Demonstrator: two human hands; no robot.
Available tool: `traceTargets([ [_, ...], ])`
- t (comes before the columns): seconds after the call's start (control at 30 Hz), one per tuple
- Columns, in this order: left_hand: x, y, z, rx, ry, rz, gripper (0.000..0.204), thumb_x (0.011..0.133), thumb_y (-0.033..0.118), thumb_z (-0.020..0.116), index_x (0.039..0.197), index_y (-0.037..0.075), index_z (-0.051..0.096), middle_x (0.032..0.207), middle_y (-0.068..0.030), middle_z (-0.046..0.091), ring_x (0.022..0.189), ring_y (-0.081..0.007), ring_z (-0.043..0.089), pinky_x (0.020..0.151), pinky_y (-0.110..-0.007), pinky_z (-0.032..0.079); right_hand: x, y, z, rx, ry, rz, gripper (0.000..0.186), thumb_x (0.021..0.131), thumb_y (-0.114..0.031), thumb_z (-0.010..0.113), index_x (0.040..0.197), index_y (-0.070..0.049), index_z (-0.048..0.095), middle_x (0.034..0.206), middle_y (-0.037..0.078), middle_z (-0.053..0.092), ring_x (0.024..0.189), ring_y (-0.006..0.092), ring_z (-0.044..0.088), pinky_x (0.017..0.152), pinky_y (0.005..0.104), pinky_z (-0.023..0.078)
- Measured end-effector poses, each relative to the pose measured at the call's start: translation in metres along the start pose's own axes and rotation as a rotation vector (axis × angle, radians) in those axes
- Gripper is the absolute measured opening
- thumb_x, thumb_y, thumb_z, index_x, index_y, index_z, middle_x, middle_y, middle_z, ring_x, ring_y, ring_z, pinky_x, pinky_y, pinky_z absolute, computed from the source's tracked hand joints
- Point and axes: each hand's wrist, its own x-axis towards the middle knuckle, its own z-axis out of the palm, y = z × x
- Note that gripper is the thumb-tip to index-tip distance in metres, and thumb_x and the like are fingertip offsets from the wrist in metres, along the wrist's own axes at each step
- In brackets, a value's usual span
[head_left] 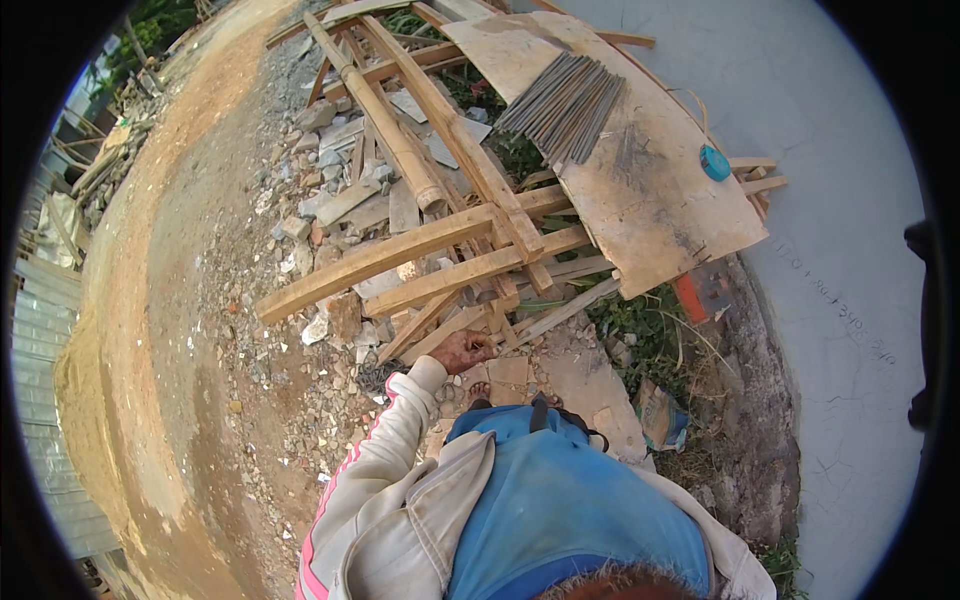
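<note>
My left hand (pixel 464 351) hangs in front of me at the near end of the stacked timber. Its fingers are curled together; whatever they may hold is too small to make out. Just beyond the hand lie wooden beams (pixel 380 262) in a crossed heap. My right hand is out of sight, with only its sleeve showing low on the right. Ahead, a sheet of plywood (pixel 690 215) bears a bundle of thin metal rods (pixel 566 105) and a blue tape measure (pixel 714 163).
Broken tile and stone rubble (pixel 345 195) spreads left of the timber, beside a dirt track (pixel 175 260). A grey wall (pixel 830 250) stands on the right. Below the plywood are an orange-red object (pixel 690 297), weeds and a crumpled bag (pixel 662 418). Dark tangled wire (pixel 378 378) lies near my left wrist.
</note>
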Motion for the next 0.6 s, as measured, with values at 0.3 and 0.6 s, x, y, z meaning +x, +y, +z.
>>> traceTargets([
  [0.3,0.071,0.208,0.030,-0.098,0.017,0.327,0.034,0.094,0.035,0.069,0.108,0.004,0.069,0.096,-0.0003,0.066,0.088,-0.0102,0.061,0.077,-0.028,0.049,0.023,0.047,-0.032,0.222,0.033,0.056,0.025,0.096,-0.034,0.063,0.094,-0.011,0.055,0.056,-0.002,0.042,0.046,0.0100,0.045,0.039,0.0281,0.033],
  [0.6,0.191,0.280,-0.042,0.928,0.721,0.180,0.042,0.086,0.044,0.071,0.101,0.004,0.071,0.093,-0.0131,0.071,0.083,-0.0281,0.068,0.079,-0.041,0.055,0.018,0.088,-0.031,0.408,0.078,0.130,0.026,0.096,-0.035,0.063,0.095,-0.010,0.056,0.055,-0.001,0.042,0.046,0.0097,0.045,0.039,0.0279,0.033],
])
